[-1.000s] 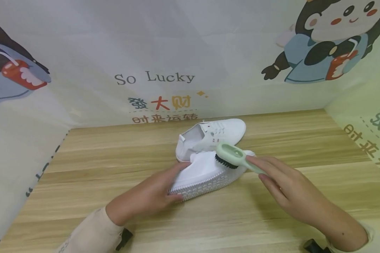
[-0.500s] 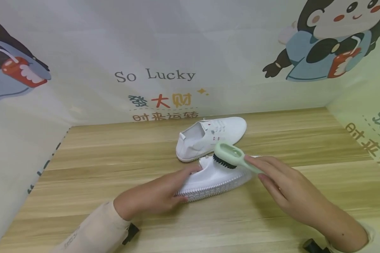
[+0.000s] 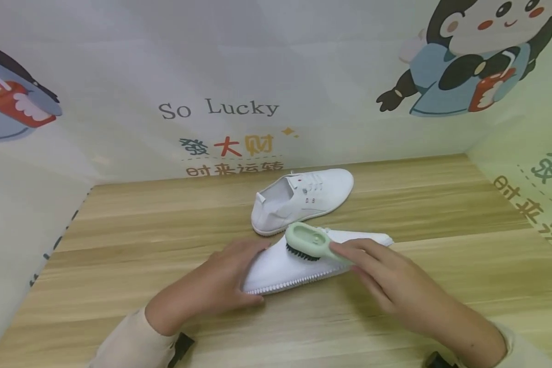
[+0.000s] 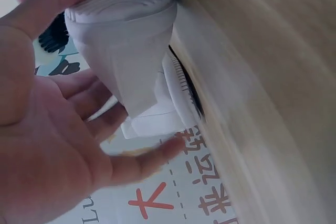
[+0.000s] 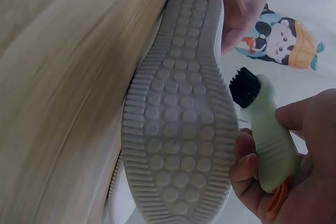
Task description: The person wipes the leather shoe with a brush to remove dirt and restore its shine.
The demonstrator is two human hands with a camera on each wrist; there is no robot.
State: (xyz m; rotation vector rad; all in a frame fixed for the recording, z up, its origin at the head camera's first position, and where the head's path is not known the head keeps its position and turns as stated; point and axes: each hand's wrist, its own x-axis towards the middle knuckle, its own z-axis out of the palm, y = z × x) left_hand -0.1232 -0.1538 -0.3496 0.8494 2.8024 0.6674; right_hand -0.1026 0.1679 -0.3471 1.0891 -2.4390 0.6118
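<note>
My left hand (image 3: 216,278) grips a white shoe (image 3: 262,270) by its heel, thumb on the sole side and fingers over the upper. The shoe is tilted on its side; its studded sole (image 5: 173,108) fills the right wrist view. In my right hand (image 3: 395,283) is a pale green shoe brush (image 3: 308,239) with black bristles (image 5: 244,87), held by the handle between thumb and fingers. The bristles are against the side of the shoe's upper in the head view. An orange loop (image 5: 278,199) hangs at the handle's end.
A second white shoe (image 3: 326,191) with laces stands upright behind the held one, toe to the right. Both are at a wood-grain table (image 3: 165,220). Printed white sheets (image 3: 230,61) with cartoon figures rise at the back and sides.
The brush and right hand have moved left and slightly down along the shoe. The held shoe has turned, so less of its sole shows in the head view.
</note>
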